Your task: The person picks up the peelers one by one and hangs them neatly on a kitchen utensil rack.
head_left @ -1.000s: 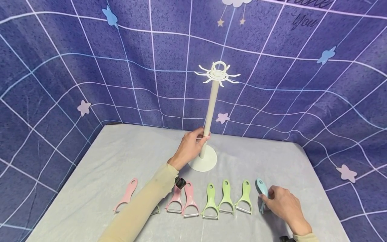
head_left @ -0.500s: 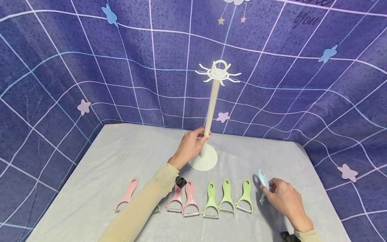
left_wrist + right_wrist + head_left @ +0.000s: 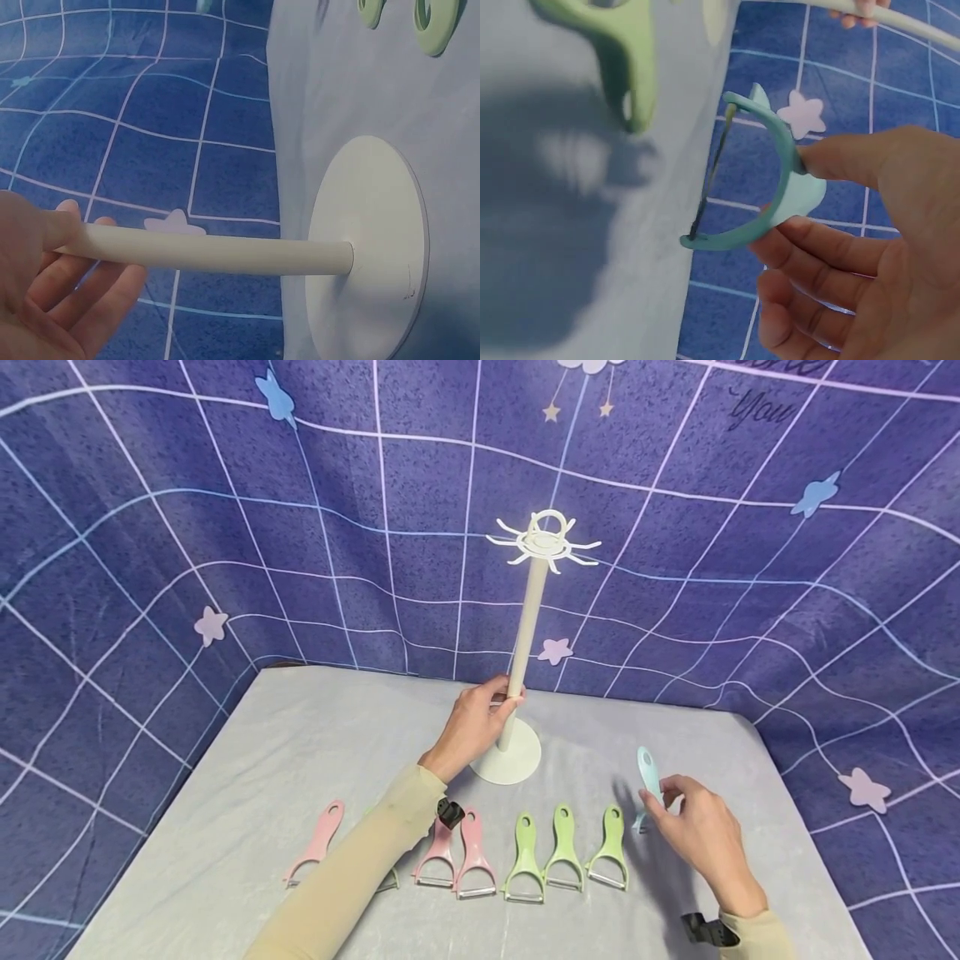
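Note:
A cream stand (image 3: pixel 528 627) with a round base (image 3: pixel 507 768) and a ring of hooks (image 3: pixel 544 543) on top stands upright at the table's middle. My left hand (image 3: pixel 472 727) grips its pole low down; the left wrist view shows thumb and fingers around the pole (image 3: pixel 217 251). At the right, my right hand (image 3: pixel 701 831) pinches a light blue peeler (image 3: pixel 648 772) above the table, handle end up. In the right wrist view the thumb and fingers hold the peeler (image 3: pixel 780 161) near where its blade arch meets the handle. The hooks carry nothing.
Three green peelers (image 3: pixel 524 852) lie in a row on the grey-covered table (image 3: pixel 592 743). Two pink peelers (image 3: pixel 472 852) lie left of them, another pink peeler (image 3: pixel 324 831) farther left. A partly hidden green peeler (image 3: pixel 388 882) lies under the left sleeve. A purple-blue curtain (image 3: pixel 405 577) surrounds the table.
My right hand has raised the light blue peeler off the table and carried it forward, away from the row. The left hand keeps its hold on the pole.

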Available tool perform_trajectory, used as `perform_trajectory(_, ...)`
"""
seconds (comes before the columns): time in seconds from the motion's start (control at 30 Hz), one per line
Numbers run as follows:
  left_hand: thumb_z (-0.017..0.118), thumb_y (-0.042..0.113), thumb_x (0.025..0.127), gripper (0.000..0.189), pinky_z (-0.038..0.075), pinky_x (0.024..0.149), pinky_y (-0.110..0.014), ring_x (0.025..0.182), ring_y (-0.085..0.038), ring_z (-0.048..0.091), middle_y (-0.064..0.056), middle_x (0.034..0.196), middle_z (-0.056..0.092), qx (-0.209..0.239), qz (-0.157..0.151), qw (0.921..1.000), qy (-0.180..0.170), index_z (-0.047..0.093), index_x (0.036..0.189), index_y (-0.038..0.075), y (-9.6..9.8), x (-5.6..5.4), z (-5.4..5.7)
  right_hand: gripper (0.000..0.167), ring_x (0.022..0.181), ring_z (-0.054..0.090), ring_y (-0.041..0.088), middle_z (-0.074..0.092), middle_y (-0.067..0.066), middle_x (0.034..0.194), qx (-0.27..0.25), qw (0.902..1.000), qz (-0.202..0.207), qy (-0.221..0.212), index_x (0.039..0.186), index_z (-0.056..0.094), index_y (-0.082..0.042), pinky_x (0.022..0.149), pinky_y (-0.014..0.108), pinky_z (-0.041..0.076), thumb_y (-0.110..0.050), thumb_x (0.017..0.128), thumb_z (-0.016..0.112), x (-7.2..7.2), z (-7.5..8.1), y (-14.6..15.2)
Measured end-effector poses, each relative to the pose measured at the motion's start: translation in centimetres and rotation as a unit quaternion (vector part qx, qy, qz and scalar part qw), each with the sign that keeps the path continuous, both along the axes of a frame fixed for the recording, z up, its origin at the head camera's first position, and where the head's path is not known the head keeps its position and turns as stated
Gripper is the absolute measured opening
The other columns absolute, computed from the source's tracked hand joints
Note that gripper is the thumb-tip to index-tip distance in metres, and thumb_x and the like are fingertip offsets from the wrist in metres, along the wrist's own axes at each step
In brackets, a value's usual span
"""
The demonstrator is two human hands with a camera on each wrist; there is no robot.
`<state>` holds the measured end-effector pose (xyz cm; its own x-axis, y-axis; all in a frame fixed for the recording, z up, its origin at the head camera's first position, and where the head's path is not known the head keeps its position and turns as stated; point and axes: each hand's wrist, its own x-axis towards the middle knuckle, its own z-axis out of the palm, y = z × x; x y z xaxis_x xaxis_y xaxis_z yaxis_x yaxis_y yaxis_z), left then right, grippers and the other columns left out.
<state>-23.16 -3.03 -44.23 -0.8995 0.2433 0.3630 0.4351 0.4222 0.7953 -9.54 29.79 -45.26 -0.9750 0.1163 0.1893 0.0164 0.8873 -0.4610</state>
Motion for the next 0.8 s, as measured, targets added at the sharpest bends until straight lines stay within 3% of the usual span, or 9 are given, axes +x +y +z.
perform_trajectory(0.53,0.073,0.021,0.104,0.011,0.064,0.095,-0.035,0.109,-0.023,0.077,-0.007,0.111,0.08,0.005,0.008,1.0,0.002,0.075,0.113,0.015,0.1,0.2,0.1,0.021,0.067,0.051,0.018,0.06,0.003,0.078,-0.023,0.9938,0.013,0.108,0.094,0.071,-0.018,0.054,0.033,0.038,-0.036,0.094,0.082,-2.1,3.0,-2.9)
perform_trajectory(0.8,0.073,0.023,0.105,0.012,0.064,0.095,-0.035,0.111,-0.023,0.077,-0.008,0.112,0.08,0.002,0.009,1.0,0.001,0.075,0.113,0.015,0.1,0.0,0.0,0.02,0.069,0.052,0.02,0.058,0.004,0.076,-0.044,0.9799,0.035,0.191,0.089,0.069,-0.016,0.057,0.034,0.038,-0.03,0.092,0.083,-2.9,5.4,-5.4)
